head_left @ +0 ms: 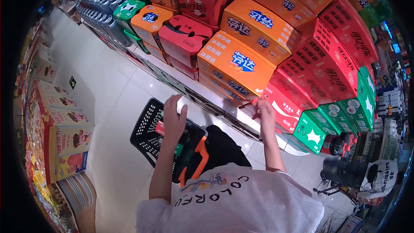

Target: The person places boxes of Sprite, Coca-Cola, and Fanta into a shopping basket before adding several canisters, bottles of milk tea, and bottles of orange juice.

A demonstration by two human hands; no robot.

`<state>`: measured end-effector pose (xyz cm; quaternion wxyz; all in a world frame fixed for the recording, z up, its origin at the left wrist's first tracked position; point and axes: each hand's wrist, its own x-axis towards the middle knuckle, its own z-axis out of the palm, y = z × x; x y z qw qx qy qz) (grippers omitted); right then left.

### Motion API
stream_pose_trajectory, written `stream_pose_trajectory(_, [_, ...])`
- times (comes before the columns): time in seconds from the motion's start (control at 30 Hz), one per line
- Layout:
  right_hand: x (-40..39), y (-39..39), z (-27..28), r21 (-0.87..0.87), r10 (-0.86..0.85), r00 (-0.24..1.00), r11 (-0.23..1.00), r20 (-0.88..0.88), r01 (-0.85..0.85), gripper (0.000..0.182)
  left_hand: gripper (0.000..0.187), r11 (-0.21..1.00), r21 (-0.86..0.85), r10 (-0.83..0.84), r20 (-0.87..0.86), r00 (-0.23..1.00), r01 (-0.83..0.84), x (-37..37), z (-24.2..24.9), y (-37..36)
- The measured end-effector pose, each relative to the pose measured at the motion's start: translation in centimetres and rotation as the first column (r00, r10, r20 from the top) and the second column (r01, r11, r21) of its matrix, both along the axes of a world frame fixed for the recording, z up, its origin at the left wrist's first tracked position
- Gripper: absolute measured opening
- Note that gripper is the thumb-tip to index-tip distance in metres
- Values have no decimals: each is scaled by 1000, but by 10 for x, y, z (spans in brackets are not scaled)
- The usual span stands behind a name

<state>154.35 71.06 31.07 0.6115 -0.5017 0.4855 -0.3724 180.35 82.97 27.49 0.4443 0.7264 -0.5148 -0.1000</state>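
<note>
My left hand (pixel 173 115) is raised over a black shopping basket (pixel 148 116) with an orange handle (pixel 199 157). Its fingers are stretched out, the thumb stands apart, and nothing is in it. A few items lie in the basket, one red and white and one green, partly hidden by my forearm. My right hand (pixel 264 108) is at the lower corner of a stack of orange soda cartons (pixel 233 58), beside a red cola carton (pixel 283 108). Its fingers are curled in, with a small reddish-orange bit at the tips that I cannot make out.
More red cartons (pixel 319 67) and green cartons (pixel 310 131) are piled to the right. Bottles (pixel 116 30) stand at the far left of the display. Boxes (pixel 71 140) fill a stand across the aisle. A person (pixel 377 177) is at the right edge.
</note>
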Motion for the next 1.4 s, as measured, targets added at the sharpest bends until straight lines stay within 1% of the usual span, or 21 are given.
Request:
stream_pose_trajectory(0.03, [-1,-18,-8,-231,-232,971,950,-64,212,23,36,990,-144,9,57,998,-1,1,11,-39])
stream_pose_trajectory(0.07, [0,-32,-10,-291,-284,948,928,-143,234,32,37,959,-285,30,112,993,3,2,19,-73])
stream_pose_trajectory(0.13, [16,-49,-11,-247,-366,922,912,-125,328,49,41,966,-254,69,114,991,-39,2,27,-124])
stream_pose_trajectory(0.2, [28,-56,-13,-122,-149,989,981,19,150,63,43,979,-171,151,270,951,-107,0,29,-143])
stream_pose_trajectory(0.23, [41,-52,-4,-77,-173,985,982,12,174,70,44,980,-129,187,345,920,-151,-3,29,-151])
stream_pose_trajectory(0.27, [43,-53,-7,-41,-191,970,979,150,199,75,44,978,-110,206,369,906,-177,-6,30,-155])
stream_pose_trajectory(0.43, [43,-38,-9,13,-154,951,988,268,157,78,44,967,50,205,434,877,-251,-24,27,-159])
stream_pose_trajectory(0.63, [44,0,-5,46,-195,941,981,278,190,78,55,981,-99,192,520,832,-165,-18,6,-150])
stream_pose_trajectory(0.9, [46,-20,-5,-10,-350,932,936,99,353,58,70,993,-115,8,374,927,37,-28,16,-140])
stream_pose_trajectory(0.97, [37,-35,-9,-16,-303,929,949,211,313,60,68,995,-98,11,388,922,29,-38,25,-132])
stream_pose_trajectory(1.0, [31,-43,-9,-21,-278,923,956,268,294,60,64,991,-126,1,355,935,46,-36,24,-130])
stream_pose_trajectory(1.07, [23,-50,-7,14,-305,926,951,225,310,57,58,981,-178,-25,284,959,78,-27,13,-128])
stream_pose_trajectory(1.1, [21,-52,-7,32,-318,921,947,225,320,56,46,929,-368,-29,6,1000,29,-20,9,-137])
stream_pose_trajectory(1.17, [16,-57,-17,64,-395,897,918,199,391,50,39,971,-213,31,-331,943,-107,-15,5,-144])
stream_pose_trajectory(1.2, [11,-60,-25,138,-354,913,933,200,332,48,35,981,-119,80,-484,871,-156,-12,10,-148])
stream_pose_trajectory(1.23, [4,-63,-31,212,-311,929,940,202,268,47,35,975,-165,124,-166,978,-151,-10,-1,-157])
stream_pose_trajectory(1.27, [0,-64,-35,286,-268,941,936,205,204,46,35,980,-141,106,-213,971,-138,-11,-11,-160])
stream_pose_trajectory(1.3, [4,-63,-31,261,-232,945,950,232,169,59,35,985,-115,91,-261,961,-125,-19,-8,-161])
stream_pose_trajectory(1.33, [5,-62,-27,285,-246,941,942,231,176,58,35,990,-87,76,-311,947,-108,-26,3,-159])
stream_pose_trajectory(1.37, [6,-61,-24,309,-262,938,933,228,185,56,35,992,-107,0,-534,846,-67,-29,15,-154])
stream_pose_trajectory(1.4, [5,-59,-23,332,-278,933,923,227,194,55,35,991,-116,-11,-595,803,-72,-30,10,-148])
